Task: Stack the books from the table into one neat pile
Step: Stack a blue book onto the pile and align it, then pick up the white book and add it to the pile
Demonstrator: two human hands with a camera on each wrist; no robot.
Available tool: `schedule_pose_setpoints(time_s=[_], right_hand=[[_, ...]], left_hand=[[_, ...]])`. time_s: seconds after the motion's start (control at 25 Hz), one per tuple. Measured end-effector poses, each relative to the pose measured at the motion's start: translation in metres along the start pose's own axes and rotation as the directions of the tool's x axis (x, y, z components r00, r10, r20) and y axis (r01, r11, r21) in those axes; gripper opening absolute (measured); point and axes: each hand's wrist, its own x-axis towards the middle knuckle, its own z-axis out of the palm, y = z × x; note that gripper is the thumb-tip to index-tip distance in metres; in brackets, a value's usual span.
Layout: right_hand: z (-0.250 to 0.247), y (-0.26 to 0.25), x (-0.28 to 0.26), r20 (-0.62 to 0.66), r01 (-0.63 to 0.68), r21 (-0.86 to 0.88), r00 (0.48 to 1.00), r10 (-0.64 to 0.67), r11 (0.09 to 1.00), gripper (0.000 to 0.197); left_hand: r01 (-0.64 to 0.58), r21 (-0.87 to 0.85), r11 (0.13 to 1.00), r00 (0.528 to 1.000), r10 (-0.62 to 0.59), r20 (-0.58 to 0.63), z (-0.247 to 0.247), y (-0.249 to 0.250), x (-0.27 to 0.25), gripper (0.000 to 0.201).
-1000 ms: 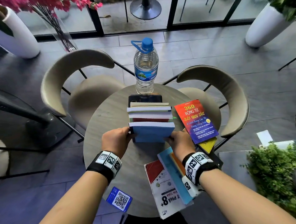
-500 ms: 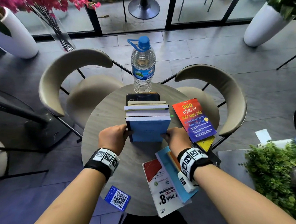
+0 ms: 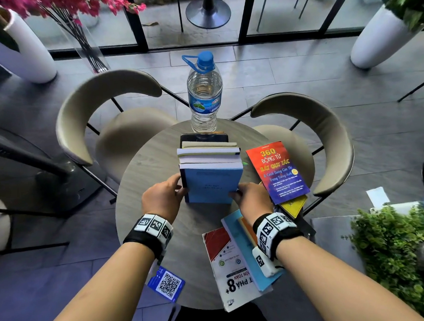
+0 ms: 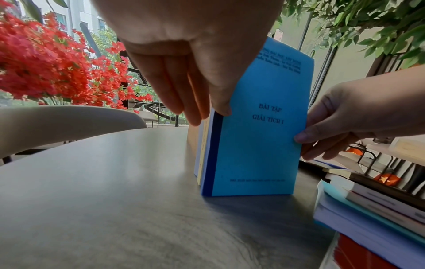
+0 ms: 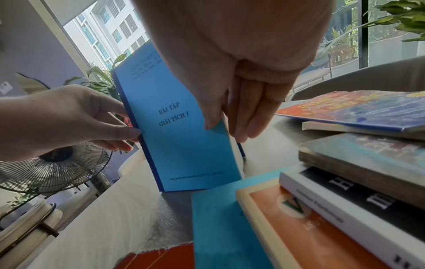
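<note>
While the head view looks down on the round grey worktop (image 3: 153, 164), a row of books stands upright on their bottom edges near its middle, fronted by a light blue paperback book (image 3: 211, 184) whose cover faces the person and whose long axis runs vertically. The left hand (image 3: 162, 198) pinches its spine edge; the right hand (image 3: 251, 199) pinches the opposite edge. A clear water bottle with a blue cap (image 3: 205, 95) stands at the far edge.

In the left wrist view, the thumb lies on the cover by the dark blue spine (image 4: 212, 154), fingers behind.

In the right wrist view, thumb on the cover, fingers behind; flat books (image 5: 345, 200) lie near the right edge.
</note>
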Motion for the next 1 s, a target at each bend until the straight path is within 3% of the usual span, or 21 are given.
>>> schedule_pose_setpoints(time_s=[0.16, 0.36, 0.64, 0.72, 0.88, 1.0], right_hand=[[0.003, 0.001, 0.002, 0.006, -0.012, 0.014, 1.0, 0.012, 1.0, 0.018], [0.005, 0.002, 0.002, 0.009, -0.03, 0.059, 1.0, 0.03, 0.998, 0.025], [-0.004, 0.014, 0.001, 0.079, -0.051, -0.031, 0.995, 0.053, 0.998, 0.043], [-0.011, 0.021, -0.001, 0.18, -0.082, -0.036, 0.98, 0.087, 0.996, 0.05], [-0.03, 0.024, -0.019, 0.396, 0.009, -0.048, 0.918, 0.01, 0.999, 0.037], [-0.024, 0.03, -0.042, 0.497, 0.097, -0.023, 0.865, -0.072, 0.995, 0.038]], left_hand=[[0.076, -0.1, 0.992, 0.995, -0.069, 0.068, -0.001, 0.001, -0.001, 0.076], [0.114, -0.153, 0.982, 0.989, -0.099, 0.107, 0.005, -0.004, 0.004, 0.094], [0.164, -0.129, 0.978, 0.976, -0.142, 0.163, 0.002, -0.016, -0.01, 0.085], [0.206, -0.165, 0.965, 0.964, -0.172, 0.202, 0.002, -0.017, -0.02, 0.084], [0.335, -0.29, 0.896, 0.917, -0.239, 0.32, 0.01, -0.007, -0.05, 0.071], [0.32, -0.292, 0.901, 0.889, -0.179, 0.421, 0.031, 0.009, -0.08, 0.071]])
